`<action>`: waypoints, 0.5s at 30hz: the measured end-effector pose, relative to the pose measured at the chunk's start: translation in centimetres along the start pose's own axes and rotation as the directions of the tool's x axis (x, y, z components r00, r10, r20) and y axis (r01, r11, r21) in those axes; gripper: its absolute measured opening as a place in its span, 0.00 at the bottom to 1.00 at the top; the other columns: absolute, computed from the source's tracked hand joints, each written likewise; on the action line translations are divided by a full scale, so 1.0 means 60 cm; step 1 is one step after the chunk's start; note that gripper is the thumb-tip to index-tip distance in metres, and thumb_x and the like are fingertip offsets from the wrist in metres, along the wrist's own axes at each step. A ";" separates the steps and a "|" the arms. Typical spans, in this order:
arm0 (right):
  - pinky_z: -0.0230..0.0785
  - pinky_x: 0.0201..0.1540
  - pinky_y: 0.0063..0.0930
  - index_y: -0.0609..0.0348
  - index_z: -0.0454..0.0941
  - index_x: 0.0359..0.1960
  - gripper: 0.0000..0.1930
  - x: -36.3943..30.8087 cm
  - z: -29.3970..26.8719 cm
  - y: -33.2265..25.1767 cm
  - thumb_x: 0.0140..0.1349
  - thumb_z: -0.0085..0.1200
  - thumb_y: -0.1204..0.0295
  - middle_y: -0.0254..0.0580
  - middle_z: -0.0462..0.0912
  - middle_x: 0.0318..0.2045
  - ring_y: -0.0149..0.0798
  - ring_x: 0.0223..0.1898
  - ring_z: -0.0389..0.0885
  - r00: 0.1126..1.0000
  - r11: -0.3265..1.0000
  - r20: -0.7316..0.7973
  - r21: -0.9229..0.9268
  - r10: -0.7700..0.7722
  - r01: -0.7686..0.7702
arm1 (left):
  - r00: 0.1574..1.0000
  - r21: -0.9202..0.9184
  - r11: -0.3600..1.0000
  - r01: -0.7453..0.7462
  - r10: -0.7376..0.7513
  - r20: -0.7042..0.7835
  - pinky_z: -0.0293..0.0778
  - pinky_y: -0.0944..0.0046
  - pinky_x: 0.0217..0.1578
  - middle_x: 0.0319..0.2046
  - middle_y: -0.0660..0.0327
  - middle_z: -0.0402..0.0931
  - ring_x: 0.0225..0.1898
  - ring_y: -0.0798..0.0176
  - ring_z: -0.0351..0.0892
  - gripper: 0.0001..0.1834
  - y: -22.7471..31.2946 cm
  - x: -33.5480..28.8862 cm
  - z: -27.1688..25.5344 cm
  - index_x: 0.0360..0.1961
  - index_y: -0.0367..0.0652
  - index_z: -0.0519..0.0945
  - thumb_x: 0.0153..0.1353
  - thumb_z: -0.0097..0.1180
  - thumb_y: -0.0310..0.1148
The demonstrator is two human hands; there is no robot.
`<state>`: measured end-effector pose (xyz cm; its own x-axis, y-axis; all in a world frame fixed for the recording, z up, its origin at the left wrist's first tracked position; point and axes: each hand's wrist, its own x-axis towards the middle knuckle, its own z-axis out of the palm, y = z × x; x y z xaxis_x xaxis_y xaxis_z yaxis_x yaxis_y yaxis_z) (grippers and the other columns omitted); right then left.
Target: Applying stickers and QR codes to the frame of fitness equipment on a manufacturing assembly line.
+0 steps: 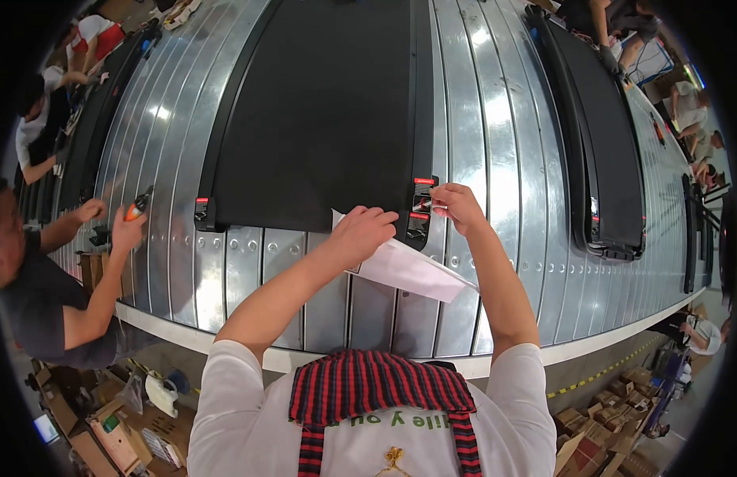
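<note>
A long black treadmill deck (321, 119) with side rails lies in front of me on a metal roller-like surface. My left hand (362, 237) is closed over a white sheet (412, 272), which hangs tilted below the deck's near edge. At the right near corner, my right hand (457, 207) pinches at the edge of a red, black and white sticker (422, 193) on the black end cap (417, 234). The fingertips partly hide that edge. A similar sticker (201, 211) sits on the left end cap.
Another black deck (603, 135) lies to the right, and one more (106, 119) to the left. At left, a co-worker (58, 278) holds an orange and black power tool (135, 208). A pale table edge (281, 360) runs in front of me; cardboard boxes (615, 405) stand below right.
</note>
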<state>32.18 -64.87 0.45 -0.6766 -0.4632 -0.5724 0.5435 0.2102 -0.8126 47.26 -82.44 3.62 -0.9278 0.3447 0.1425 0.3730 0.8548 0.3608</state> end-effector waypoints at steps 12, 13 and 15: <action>0.66 0.32 0.23 0.63 0.75 0.28 0.08 0.022 -0.003 0.003 0.49 0.55 0.72 0.36 0.75 0.26 0.29 0.29 0.72 1.000 0.999 -0.005 -0.029 0.013 -0.014 | 0.998 -0.013 1.000 -0.016 0.017 0.061 0.63 0.63 0.39 0.47 0.60 0.68 0.41 0.62 0.67 0.03 -0.019 0.035 0.001 0.21 0.41 0.73 0.42 0.49 0.23; 0.66 0.32 0.23 0.63 0.75 0.28 0.08 0.022 -0.002 0.002 0.49 0.55 0.72 0.36 0.75 0.26 0.29 0.29 0.72 1.000 1.000 -0.006 -0.027 0.014 -0.014 | 0.998 -0.014 1.000 -0.019 0.020 0.065 0.63 0.62 0.39 0.46 0.61 0.68 0.40 0.62 0.66 0.02 -0.020 0.035 0.001 0.21 0.41 0.73 0.42 0.49 0.23; 0.66 0.32 0.23 0.64 0.75 0.29 0.08 0.020 -0.001 0.001 0.49 0.55 0.72 0.38 0.76 0.26 0.30 0.29 0.73 1.000 0.998 -0.025 -0.068 0.002 -0.004 | 0.997 -0.018 1.000 -0.024 0.025 0.067 0.63 0.63 0.38 0.45 0.61 0.68 0.40 0.62 0.66 0.02 -0.021 0.037 0.001 0.21 0.41 0.73 0.43 0.49 0.24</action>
<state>31.35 -65.34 -0.32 -0.6876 -0.4415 -0.5765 0.5111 0.2697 -0.8161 44.74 -82.70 3.41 -0.9160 0.3912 0.0891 0.3948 0.8393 0.3737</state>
